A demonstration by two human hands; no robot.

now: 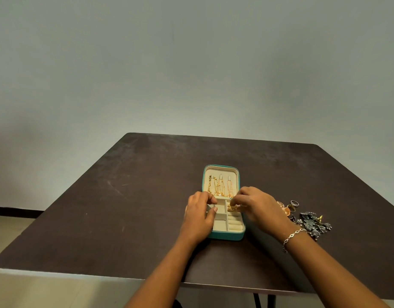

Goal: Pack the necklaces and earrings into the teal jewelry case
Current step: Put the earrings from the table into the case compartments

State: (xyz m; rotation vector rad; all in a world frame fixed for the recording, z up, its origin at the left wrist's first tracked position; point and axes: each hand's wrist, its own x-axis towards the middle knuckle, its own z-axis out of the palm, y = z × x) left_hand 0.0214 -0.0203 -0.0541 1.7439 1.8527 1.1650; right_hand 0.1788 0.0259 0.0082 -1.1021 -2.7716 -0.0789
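The teal jewelry case (227,236) lies open in the middle of the table, its cream lid flat at the far end. Several gold necklaces (220,185) hang in the lid. My left hand (199,215) rests on the case's left edge, thumb over a cream compartment. My right hand (257,206) pinches a gold earring (232,208) over the upper right compartment of the tray. Loose jewelry lies right of the case: gold earrings (286,210), rings (294,203) and a heap of dark silver pieces (313,224).
The dark brown table (129,196) ends at a near edge by my forearms and a far edge by the grey wall. A silver bracelet (292,237) is on my right wrist. The floor shows at the left.
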